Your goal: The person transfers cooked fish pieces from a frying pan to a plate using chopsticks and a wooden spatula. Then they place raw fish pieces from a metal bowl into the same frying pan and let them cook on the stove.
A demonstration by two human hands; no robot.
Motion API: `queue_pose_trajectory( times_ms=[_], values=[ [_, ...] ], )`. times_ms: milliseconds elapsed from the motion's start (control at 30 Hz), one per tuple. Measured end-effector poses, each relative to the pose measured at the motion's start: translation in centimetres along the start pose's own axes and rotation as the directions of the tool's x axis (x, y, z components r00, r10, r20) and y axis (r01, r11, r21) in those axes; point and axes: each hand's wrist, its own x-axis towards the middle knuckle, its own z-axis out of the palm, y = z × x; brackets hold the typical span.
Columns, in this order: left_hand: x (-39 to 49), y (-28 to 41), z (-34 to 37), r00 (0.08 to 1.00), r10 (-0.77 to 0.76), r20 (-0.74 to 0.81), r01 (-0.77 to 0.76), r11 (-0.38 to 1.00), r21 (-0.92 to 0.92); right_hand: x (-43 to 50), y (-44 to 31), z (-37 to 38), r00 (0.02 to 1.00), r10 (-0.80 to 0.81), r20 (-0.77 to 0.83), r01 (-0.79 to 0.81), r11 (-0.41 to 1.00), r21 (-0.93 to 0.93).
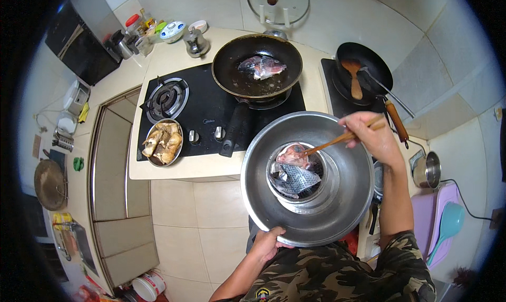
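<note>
My left hand (270, 243) grips the near rim of a large steel basin (348, 199). Inside the basin stands a smaller steel bowl (292, 204) with raw fish in it: a pinkish piece (291, 155) and a grey-scaled piece (298, 179). Wooden chopsticks (336, 143) are in my right hand (367, 134), and their tips touch the pinkish piece. Beyond the basin, a black frying pan (257, 89) sits on the gas stove (205, 124), with a piece of raw fish head (263, 67) lying in it.
A bowl of browned fish pieces (164, 142) rests at the stove's front left corner, near the bare burner (165, 99). The frying pan's handle (233, 132) points towards me. At right, a wok (365, 76) holds a wooden spatula (354, 80) and a metal-shafted utensil (389, 92).
</note>
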Motion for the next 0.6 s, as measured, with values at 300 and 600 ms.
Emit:
queue_pose_trajectory(
  times_ms=[300, 600],
  values=[
    [0.3, -0.4, 0.0, 0.998, 0.029, -0.059, -0.024, 0.996, 0.083, -3.5, 8.0, 0.2, 0.957, 0.155, -0.244, -0.106, 0.973, 0.203],
    [0.0, 0.2, 0.4, 0.999, 0.033, -0.040, -0.029, 0.994, 0.106, -1.7, 10.5, 1.3, 0.961, 0.260, -0.097, -0.178, 0.845, 0.504]
  ],
)
